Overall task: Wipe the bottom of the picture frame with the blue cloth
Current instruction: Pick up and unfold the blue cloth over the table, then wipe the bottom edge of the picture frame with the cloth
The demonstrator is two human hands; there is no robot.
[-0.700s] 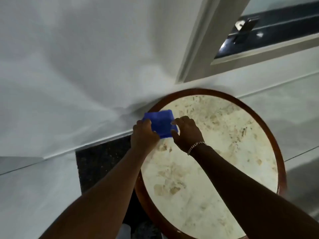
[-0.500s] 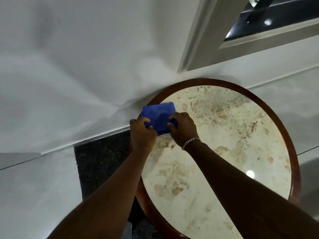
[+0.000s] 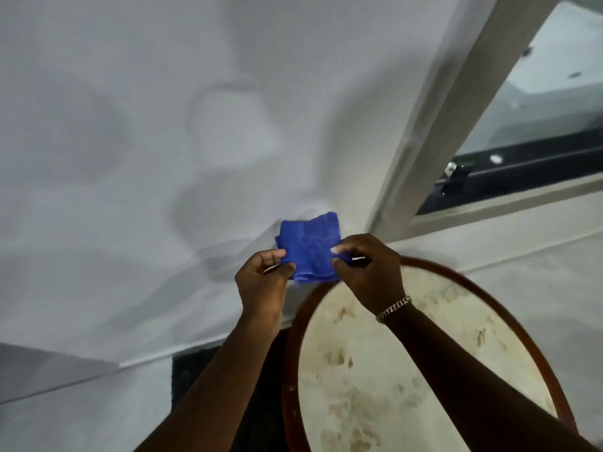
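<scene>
Both hands hold the cloth (image 3: 308, 247) up in the air, in front of the white wall (image 3: 130, 125). The left hand (image 3: 261, 282) pinches the left edge of the cloth between thumb and fingers. The right hand (image 3: 367, 269) pinches the right edge the same way. So each grip is closed on the cloth, one on each side.

The cloth is blue and folded into a small square with a few layers. I think it is held by two sides so the folds stay neat and make a flat pad. A flat pad wipes better than a bunched one.

The cloth is above the far rim of the round desk (image 3: 293, 353), not touching it. The desk has a brown rim and a pale, blotchy top. It stands close to the wall.

The frame (image 3: 456, 102) is up and to the right. It is pale and it hangs on the wall. Its bottom bar (image 3: 509, 205) runs to the right, just above the desk. The cloth is near the frame's lower left corner but does not touch it. The wiping has not begun.

Next, I think the cloth needs to go right and press on that bottom bar. One hand may be enough for the wipe. There is a bracelet (image 3: 393, 308) on the right wrist.
</scene>
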